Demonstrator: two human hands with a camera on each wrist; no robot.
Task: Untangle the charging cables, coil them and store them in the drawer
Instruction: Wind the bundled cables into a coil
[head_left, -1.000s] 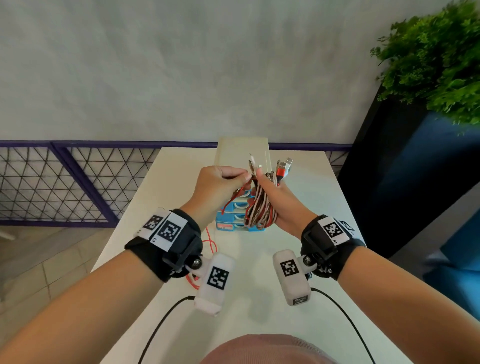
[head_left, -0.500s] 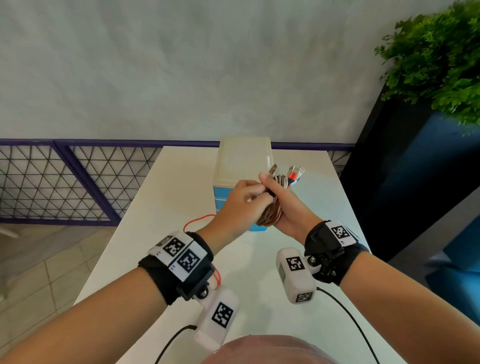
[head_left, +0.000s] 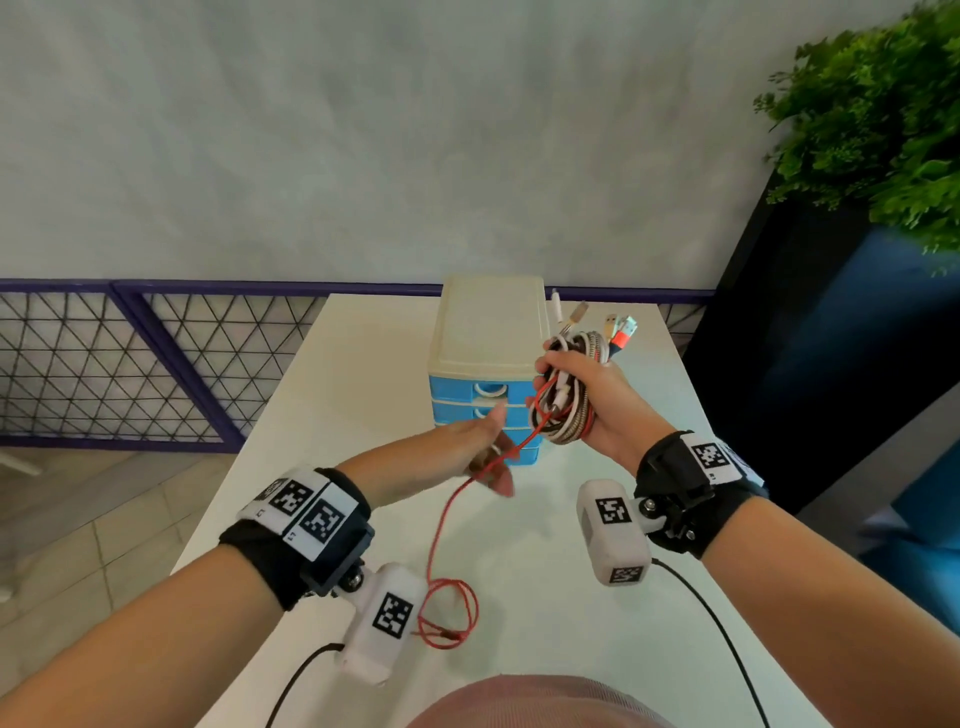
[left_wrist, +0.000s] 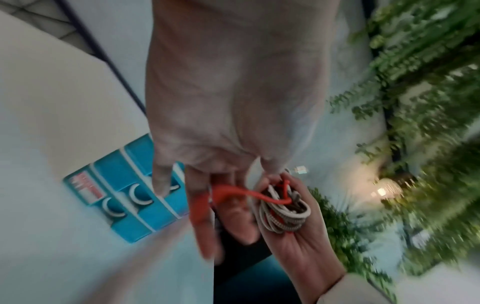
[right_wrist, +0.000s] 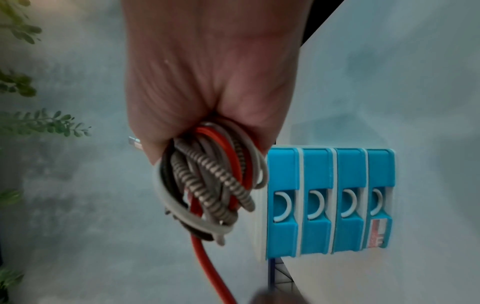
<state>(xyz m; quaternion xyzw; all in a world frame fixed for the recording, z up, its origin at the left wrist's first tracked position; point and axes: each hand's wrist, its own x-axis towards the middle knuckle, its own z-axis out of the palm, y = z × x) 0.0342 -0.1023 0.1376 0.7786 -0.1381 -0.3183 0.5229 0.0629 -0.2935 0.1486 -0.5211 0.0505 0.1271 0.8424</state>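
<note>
My right hand (head_left: 584, 400) grips a coiled bundle of cables (head_left: 563, 415), striped, white and red, with several plugs sticking up above the fist. It holds the bundle just right of a small drawer unit (head_left: 488, 332) with a cream top and blue drawers, all closed. In the right wrist view the bundle (right_wrist: 207, 181) hangs beside the drawer fronts (right_wrist: 330, 201). My left hand (head_left: 483, 452) is lower, in front of the drawers, and a red cable (head_left: 441, 525) runs from the bundle between its fingers (left_wrist: 205, 216). The cable's loose end lies looped on the table (head_left: 545, 597).
The white table is narrow, with a drop to a tiled floor on the left. A purple mesh railing (head_left: 156, 364) runs behind it. A dark planter (head_left: 779, 364) with a green plant (head_left: 872, 119) stands close on the right.
My left hand has left the bundle and moved down and toward me, with the red cable trailing through its fingers. My right hand shifted the bundle right, uncovering the drawer fronts.
</note>
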